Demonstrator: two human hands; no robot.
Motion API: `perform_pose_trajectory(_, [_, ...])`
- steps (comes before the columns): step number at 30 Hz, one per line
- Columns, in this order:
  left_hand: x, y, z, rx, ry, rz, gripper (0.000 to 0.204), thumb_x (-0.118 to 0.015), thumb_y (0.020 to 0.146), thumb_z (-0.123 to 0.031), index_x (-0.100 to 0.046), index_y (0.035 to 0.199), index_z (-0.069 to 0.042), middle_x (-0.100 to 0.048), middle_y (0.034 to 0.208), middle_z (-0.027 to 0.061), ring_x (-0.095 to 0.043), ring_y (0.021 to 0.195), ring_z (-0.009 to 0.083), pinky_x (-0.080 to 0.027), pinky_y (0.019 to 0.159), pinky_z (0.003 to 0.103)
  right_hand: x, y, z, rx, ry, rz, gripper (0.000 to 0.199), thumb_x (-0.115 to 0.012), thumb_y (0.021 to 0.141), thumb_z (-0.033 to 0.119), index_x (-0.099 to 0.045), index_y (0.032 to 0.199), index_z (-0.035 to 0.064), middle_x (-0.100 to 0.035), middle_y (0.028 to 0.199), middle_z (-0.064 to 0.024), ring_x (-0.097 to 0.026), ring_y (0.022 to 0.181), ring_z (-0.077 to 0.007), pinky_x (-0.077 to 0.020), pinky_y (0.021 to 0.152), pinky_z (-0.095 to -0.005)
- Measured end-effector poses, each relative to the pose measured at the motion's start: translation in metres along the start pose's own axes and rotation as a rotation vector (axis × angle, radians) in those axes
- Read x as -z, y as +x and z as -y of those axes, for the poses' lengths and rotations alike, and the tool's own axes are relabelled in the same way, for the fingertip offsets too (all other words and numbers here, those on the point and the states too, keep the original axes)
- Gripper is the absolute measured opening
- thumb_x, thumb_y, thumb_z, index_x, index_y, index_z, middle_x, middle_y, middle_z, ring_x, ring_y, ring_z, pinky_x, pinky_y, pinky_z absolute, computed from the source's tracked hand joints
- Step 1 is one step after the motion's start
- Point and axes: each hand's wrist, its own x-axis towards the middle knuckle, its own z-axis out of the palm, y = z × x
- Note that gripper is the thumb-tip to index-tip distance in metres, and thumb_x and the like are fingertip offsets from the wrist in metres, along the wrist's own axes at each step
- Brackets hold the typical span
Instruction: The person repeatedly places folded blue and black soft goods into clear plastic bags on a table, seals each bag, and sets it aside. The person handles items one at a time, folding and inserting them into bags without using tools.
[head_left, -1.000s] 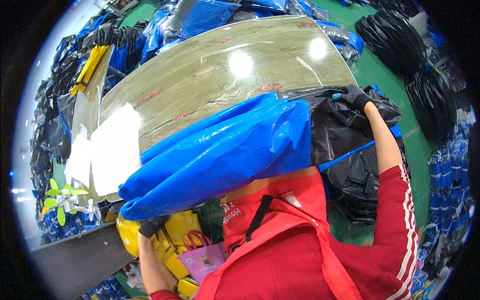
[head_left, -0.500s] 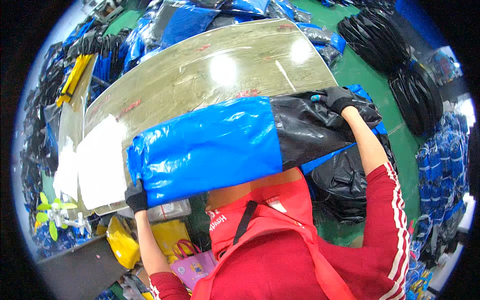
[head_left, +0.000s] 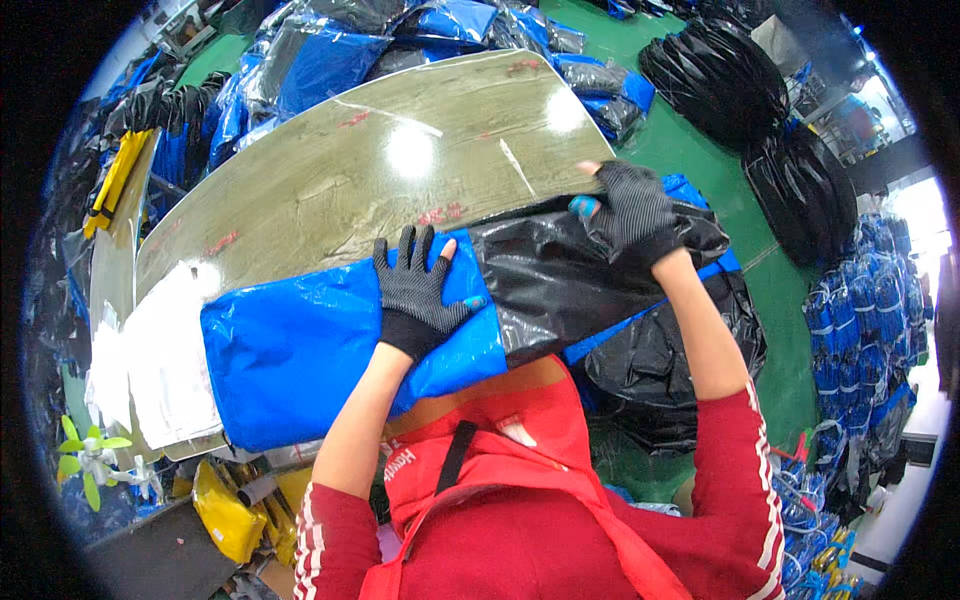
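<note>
A long, flat piece of glossy coated fabric lies across the near part of the table [head_left: 300,200], its blue section [head_left: 290,350] at left and its black section [head_left: 540,275] at right. In a black ribbed glove, my left hand [head_left: 415,290] rests flat on the blue section near the seam, fingers spread. My right hand [head_left: 632,212], gloved alike, is over the black section, thumb and index finger apart with nothing visible between them. Its other fingers are partly hidden. The black section looks creased under and beside this hand.
White sheets [head_left: 165,370] lie at the table's left end. Packed blue and black bundles [head_left: 330,70] are heaped beyond it. More black material [head_left: 650,360] hangs or lies below the right edge. Black rolls [head_left: 715,80] and blue bundles [head_left: 865,310] stand on the green floor [head_left: 690,150].
My left hand has left the fabric's left corner and moved right onto the blue section, opening flat. My right hand has lifted slightly from the black section. The fabric lies flatter at its left end.
</note>
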Motion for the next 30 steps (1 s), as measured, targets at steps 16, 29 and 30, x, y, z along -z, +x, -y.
perform_pose_trajectory(16, [0.079, -0.025, 0.066, 0.315, 0.148, -0.138, 0.042, -0.056, 0.081, -0.027, -0.057, 0.117, -0.006, -0.055, 0.123, 0.0203, -0.051, 0.113, 0.0395, -0.035, 0.102, 0.051, -0.064, -0.025, 0.048, 0.275, -0.126, 0.303, 0.067, -0.036, 0.088, 0.066, -0.035, 0.143, 0.0275, -0.032, 0.148, -0.0141, -0.024, 0.137, -0.0428, -0.0073, 0.107, -0.0654])
perform_pose_trajectory(29, [-0.023, 0.053, -0.086, -0.091, -0.179, 0.088, 0.101, -0.055, 0.068, -0.074, -0.041, 0.136, -0.001, -0.029, 0.144, 0.0294, -0.018, 0.138, 0.044, -0.001, 0.109, 0.064, -0.051, -0.056, -0.118, -0.021, 0.161, 0.133, 0.056, -0.05, 0.089, 0.048, -0.047, 0.134, 0.0148, -0.051, 0.132, -0.0155, -0.047, 0.121, -0.0339, -0.0373, 0.102, -0.0407])
perform_pose_trajectory(30, [-0.024, 0.056, -0.095, -0.15, -0.241, -0.003, 0.103, -0.054, 0.067, -0.076, -0.04, 0.137, -0.001, -0.026, 0.146, 0.0295, -0.016, 0.139, 0.045, 0.0, 0.108, 0.064, -0.061, -0.064, -0.126, -0.21, 0.107, -0.048, 0.057, -0.051, 0.089, 0.048, -0.048, 0.134, 0.0128, -0.052, 0.13, -0.0162, -0.049, 0.119, -0.0336, -0.0393, 0.099, -0.0414])
